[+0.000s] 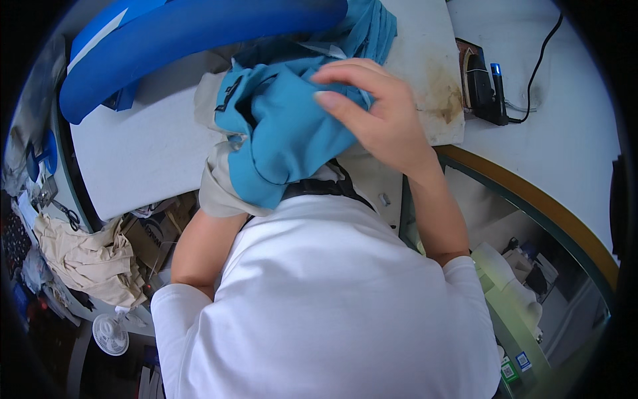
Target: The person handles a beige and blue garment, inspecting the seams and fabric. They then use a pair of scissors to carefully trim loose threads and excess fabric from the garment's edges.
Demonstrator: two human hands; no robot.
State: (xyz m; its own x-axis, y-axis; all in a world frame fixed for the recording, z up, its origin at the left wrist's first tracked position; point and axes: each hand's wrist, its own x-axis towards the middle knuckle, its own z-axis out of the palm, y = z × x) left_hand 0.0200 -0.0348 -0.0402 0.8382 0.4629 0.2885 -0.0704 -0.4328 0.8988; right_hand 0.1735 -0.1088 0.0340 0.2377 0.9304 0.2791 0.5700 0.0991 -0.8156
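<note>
A teal garment (292,113) with beige lining (219,179) lies bunched at the front of the pressing board, one end hanging over its near edge in front of me. A small dark label shows on its left side. My left forearm (207,249) runs into the beige opening, and the cloth hides my left hand completely. Over the right part of the garment is my right hand (385,113), open, with thumb and fingers apart and nothing between them. I cannot tell whether its fingertips touch the cloth.
A blue padded pressing arm (206,33) overhangs the white board (133,159). On the right stand a clothes iron (480,83) and its black cord (538,66). Scissors (66,214), beige cloth (90,256) and a small white fan (110,334) are at left.
</note>
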